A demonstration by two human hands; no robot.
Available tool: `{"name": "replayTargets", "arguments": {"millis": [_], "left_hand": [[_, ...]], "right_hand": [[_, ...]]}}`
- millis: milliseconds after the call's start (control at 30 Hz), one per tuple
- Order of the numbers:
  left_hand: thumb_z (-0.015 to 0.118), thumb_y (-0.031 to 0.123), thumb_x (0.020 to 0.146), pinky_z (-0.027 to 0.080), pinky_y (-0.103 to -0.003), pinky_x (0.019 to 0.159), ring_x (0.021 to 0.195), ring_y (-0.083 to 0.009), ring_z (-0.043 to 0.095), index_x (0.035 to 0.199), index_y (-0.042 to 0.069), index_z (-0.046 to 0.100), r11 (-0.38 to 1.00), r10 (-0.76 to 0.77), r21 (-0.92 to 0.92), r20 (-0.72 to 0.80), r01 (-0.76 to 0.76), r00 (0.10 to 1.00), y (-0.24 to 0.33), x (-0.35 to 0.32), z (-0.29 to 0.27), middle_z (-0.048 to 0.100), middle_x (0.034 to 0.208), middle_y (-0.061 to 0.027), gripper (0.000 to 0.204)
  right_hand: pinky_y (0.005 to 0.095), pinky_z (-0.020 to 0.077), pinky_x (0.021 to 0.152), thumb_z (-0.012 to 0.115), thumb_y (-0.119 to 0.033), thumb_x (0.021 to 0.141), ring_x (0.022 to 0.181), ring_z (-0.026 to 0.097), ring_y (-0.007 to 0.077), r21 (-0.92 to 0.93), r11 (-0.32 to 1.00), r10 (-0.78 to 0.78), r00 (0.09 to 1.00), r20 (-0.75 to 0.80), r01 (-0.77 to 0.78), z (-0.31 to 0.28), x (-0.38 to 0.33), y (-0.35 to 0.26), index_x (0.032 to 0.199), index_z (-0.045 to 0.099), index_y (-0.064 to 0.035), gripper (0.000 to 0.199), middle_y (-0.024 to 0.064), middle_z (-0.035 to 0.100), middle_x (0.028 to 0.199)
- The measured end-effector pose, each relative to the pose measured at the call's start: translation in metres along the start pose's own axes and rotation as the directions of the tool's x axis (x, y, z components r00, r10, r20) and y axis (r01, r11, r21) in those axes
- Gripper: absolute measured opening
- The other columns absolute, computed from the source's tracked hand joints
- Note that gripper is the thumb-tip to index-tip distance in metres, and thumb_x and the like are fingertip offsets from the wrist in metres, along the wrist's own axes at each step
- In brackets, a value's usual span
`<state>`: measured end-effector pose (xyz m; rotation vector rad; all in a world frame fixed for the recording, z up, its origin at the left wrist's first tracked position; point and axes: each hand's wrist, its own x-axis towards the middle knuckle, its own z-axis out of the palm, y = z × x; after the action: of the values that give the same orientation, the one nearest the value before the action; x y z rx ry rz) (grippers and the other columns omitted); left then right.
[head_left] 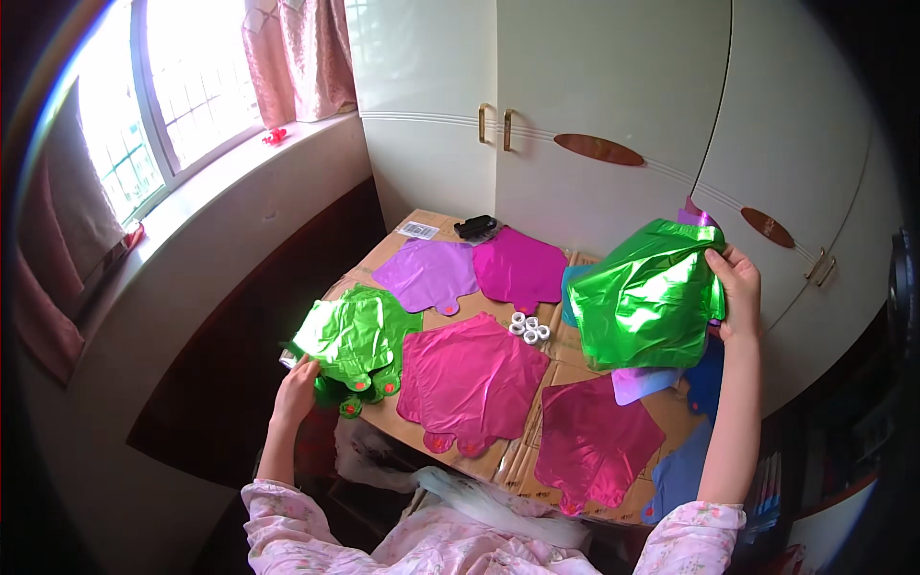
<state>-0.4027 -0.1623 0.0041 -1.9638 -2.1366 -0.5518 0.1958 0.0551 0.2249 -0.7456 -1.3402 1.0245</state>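
My right hand is raised at the right, fingers pinching the edge of a shiny green foil balloon, flat and uninflated. A strip of purple foil shows behind its top corner; whether I hold that too I cannot tell. At the table's left edge my left hand is closed on the rim of a stack of green foil balloons, with rounded tabs bearing orange-red dots. Pink foil balloons lie flat beside that stack, in the middle. Darker magenta ones are nearer the right front.
Cardboard covers the table. Farther back lie lilac and magenta balloons, a black object and several small white rolls. Blue balloons lie at right. White cupboards stand behind; a window is at left.
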Motion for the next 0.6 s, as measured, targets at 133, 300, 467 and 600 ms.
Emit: {"name": "replayTargets", "arguments": {"millis": [133,300,467,600], "left_hand": [[0.049,-0.009,0.076,0.047,-0.040,0.094,0.122,-0.0343,0.048,0.098,0.000,0.053,0.997,0.077,-0.018,-0.006,-0.077,0.997,0.000,-0.001,0.009,0.061,0.109,-0.0155,0.024],[0.049,-0.008,0.077,0.044,-0.039,0.097,0.124,-0.0350,0.046,0.098,0.000,0.052,0.992,0.098,-0.077,0.040,-0.095,0.994,0.007,0.002,0.021,0.059,0.113,-0.0158,0.022],[0.052,-0.006,0.074,0.033,-0.050,0.103,0.131,-0.0356,0.036,0.120,0.005,0.054,0.978,0.048,0.198,0.063,-0.059,0.997,0.046,0.002,-0.002,0.049,0.132,-0.0155,0.047],[0.056,-0.008,0.075,0.045,-0.040,0.091,0.108,-0.0372,0.055,0.125,0.001,0.048,0.925,-0.052,-0.379,-0.051,0.028,0.997,0.131,-0.006,-0.031,0.055,0.122,-0.0209,0.051]], "right_hand": [[0.0217,0.0508,0.068,0.063,-0.008,0.087,0.074,0.062,0.0082,0.017,1.000,-0.012,1.000,-0.010,0.012,0.005,-0.005,0.007,0.099,0.062,0.0014,0.015,0.0042,0.066,0.088],[0.0211,0.0501,0.068,0.062,-0.007,0.087,0.074,0.061,0.0078,0.011,1.000,-0.014,1.000,-0.009,0.014,0.001,-0.008,0.008,0.098,0.063,0.0016,0.014,0.0036,0.066,0.088],[0.0200,0.0470,0.066,0.060,-0.006,0.088,0.072,0.058,0.0061,-0.151,0.983,-0.112,0.993,-0.038,0.105,-0.006,-0.019,-0.015,0.097,0.064,0.0030,0.013,0.0021,0.064,0.086],[0.0215,0.0472,0.061,0.059,-0.002,0.085,0.070,0.061,0.0115,-0.676,0.661,-0.349,0.931,0.107,0.326,0.036,-0.061,-0.036,0.095,0.064,-0.0002,0.011,0.0041,0.065,0.083]]}}
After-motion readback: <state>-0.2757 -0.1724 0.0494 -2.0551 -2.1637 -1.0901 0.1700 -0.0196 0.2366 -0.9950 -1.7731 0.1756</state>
